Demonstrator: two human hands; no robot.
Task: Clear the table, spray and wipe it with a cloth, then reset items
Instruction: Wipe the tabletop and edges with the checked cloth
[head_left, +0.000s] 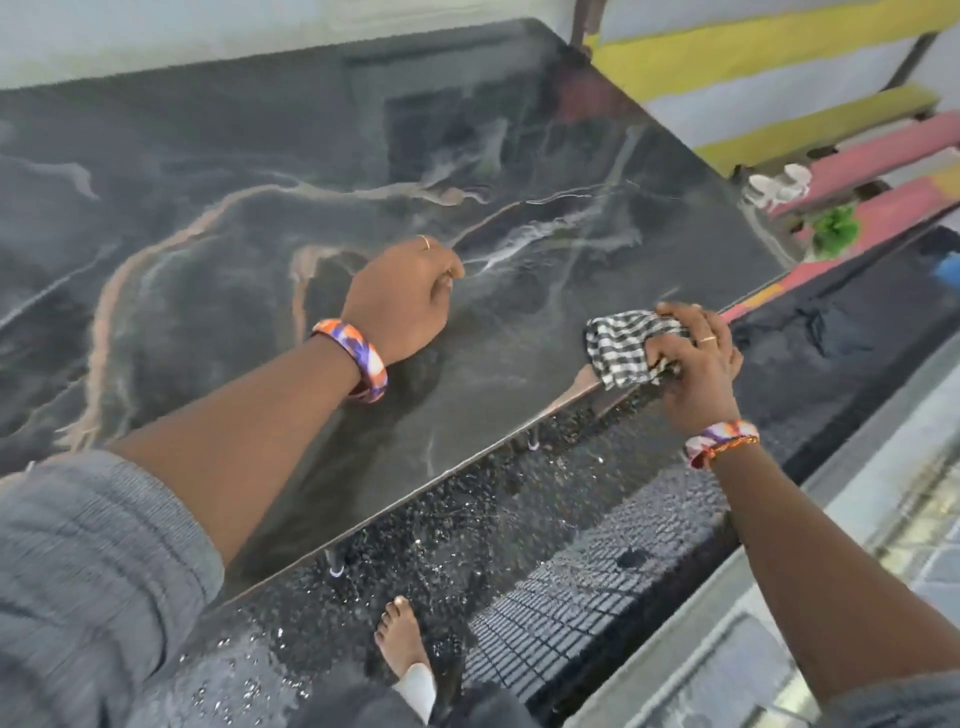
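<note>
The right hand (698, 358) grips a crumpled black-and-white checked cloth (623, 348) at the near edge of the black marble-patterned table (208, 208). The left hand (405, 301) rests on the table farther in, fingers curled, holding nothing. No writing shows.

Grey sleeves (93, 561), orange-purple wristbands (358, 358), thin finger rings (706, 339).
</note>
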